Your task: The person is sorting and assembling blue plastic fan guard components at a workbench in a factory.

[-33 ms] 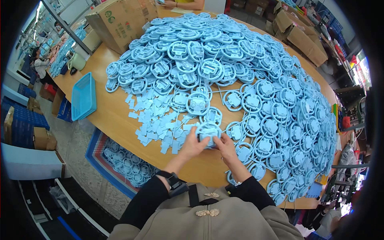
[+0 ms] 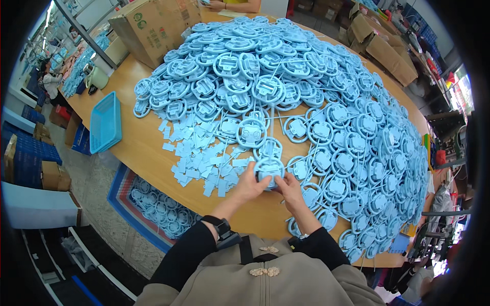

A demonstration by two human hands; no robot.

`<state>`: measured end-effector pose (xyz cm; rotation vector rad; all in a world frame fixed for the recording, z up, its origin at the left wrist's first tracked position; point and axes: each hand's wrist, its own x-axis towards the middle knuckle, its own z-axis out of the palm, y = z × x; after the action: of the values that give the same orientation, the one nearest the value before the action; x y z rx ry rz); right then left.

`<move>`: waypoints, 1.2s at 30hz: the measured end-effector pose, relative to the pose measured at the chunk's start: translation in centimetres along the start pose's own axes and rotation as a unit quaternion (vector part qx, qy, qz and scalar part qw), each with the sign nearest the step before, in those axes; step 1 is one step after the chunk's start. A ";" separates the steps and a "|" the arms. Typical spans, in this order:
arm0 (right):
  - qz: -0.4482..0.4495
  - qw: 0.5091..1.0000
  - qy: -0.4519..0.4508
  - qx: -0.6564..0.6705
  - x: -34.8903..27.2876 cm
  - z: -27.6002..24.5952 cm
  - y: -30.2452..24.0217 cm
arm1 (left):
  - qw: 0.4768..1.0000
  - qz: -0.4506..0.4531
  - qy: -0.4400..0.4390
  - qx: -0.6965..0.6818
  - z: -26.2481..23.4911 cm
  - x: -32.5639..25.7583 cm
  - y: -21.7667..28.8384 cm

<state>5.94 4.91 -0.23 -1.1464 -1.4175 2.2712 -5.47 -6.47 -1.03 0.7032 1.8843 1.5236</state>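
Gripping blue plastic ring [image 2: 269, 170]: left hand [image 2: 248, 186], right hand [image 2: 291, 189]

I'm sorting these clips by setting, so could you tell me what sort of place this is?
Most likely a small factory or assembly workshop. A huge heap of identical light-blue plastic rings covers the wooden table, both hands work one ring, and cardboard boxes and a crate of more rings stand around.

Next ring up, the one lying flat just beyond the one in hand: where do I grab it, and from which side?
Probably by the outer rim of the light blue ring, from the near edge, where the pile thins toward the small loose tabs. It lies flat and its centre plate is tied in by spokes, so the rim offers the cleaner pinch. Both the left hand and right hand hold the ring in hand.
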 end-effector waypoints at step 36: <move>-0.423 0.563 -0.185 -0.686 5.8 6.0 2.1 | 0.777 -0.059 0.014 -0.626 -14.6 -2.9 0.7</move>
<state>-1.87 3.09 -3.53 0.1520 -3.0438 0.3960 -14.27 -17.99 2.30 -0.0860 0.5313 2.1943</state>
